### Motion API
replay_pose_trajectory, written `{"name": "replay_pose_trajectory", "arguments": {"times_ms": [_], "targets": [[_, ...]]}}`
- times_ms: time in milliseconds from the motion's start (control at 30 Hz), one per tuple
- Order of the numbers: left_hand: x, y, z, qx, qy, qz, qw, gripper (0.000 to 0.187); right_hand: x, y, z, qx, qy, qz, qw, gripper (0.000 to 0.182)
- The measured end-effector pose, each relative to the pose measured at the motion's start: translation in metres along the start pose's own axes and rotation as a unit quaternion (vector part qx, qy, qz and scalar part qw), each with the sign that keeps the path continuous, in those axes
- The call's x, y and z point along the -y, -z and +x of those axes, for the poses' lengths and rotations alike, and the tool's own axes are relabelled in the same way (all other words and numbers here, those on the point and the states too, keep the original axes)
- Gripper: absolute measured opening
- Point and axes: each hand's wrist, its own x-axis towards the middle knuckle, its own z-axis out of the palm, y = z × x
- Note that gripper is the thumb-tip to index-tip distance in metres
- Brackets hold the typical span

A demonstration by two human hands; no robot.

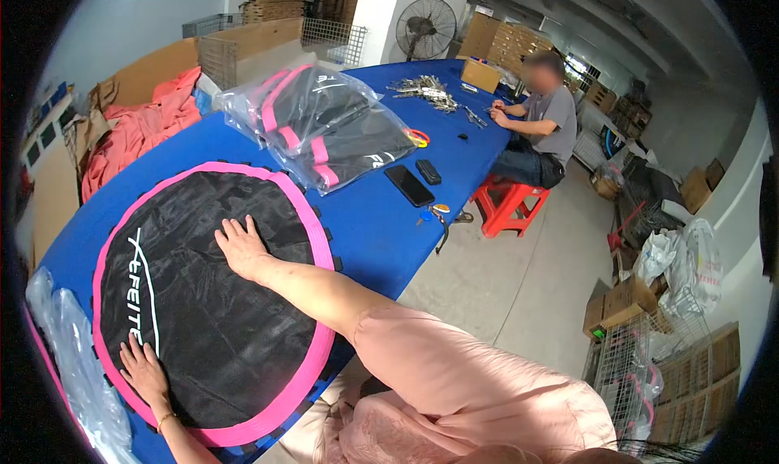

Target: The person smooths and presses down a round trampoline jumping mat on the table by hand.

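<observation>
A round black trampoline mat (235, 318) with a pink border and white lettering lies spread on a blue-covered table (373, 257). My right hand (242, 249) rests flat on the upper middle of its black mesh, fingers apart. Near the lower left edge, beside the lettering, my left hand (144, 372) lies on the mat with its fingers stretched out. Neither hand grips anything. Small black tabs stick out around the pink border. Beyond the mat, folded black and pink mats sit in a clear plastic bag (324, 123).
A phone (409, 186), a black case (428, 171), keys (439, 209) and a tape roll (418, 138) lie right of the bag. Clear plastic (81, 375) covers the left edge. A person (548, 123) sits on a red stool (510, 204) near metal parts (428, 92).
</observation>
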Motion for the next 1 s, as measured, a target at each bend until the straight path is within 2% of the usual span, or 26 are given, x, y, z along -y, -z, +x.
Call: {"name": "replay_pose_trajectory", "arguments": {"times_ms": [167, 500, 567, 800, 867, 1000], "targets": [[0.000, 0.005, 0.000, 0.024, 0.000, -0.002, 1.000, 0.057, 0.008, -0.002, 0.002, -0.003, 0.012, -0.001, 1.000, 0.055], [-0.002, 0.006, -0.001, 0.018, 0.007, 0.000, 1.000, 0.056, 0.024, -0.016, 0.009, -0.007, 0.021, 0.042, 0.999, 0.054], [-0.002, 0.007, -0.001, 0.016, 0.006, 0.000, 1.000, 0.056, 0.026, -0.020, 0.008, -0.052, 0.033, 0.015, 0.998, 0.050], [-0.001, 0.005, 0.000, 0.009, 0.005, -0.002, 1.000, 0.055, 0.029, -0.015, 0.004, -0.050, 0.033, 0.025, 0.998, 0.051], [-0.001, 0.004, 0.001, 0.025, 0.005, -0.002, 1.000, 0.056, 0.032, -0.010, 0.003, 0.009, 0.035, 0.061, 0.997, 0.055], [0.000, 0.003, 0.001, 0.017, 0.003, -0.006, 1.000, 0.056, 0.042, -0.009, -0.002, 0.009, 0.046, 0.058, 0.997, 0.055]]}}
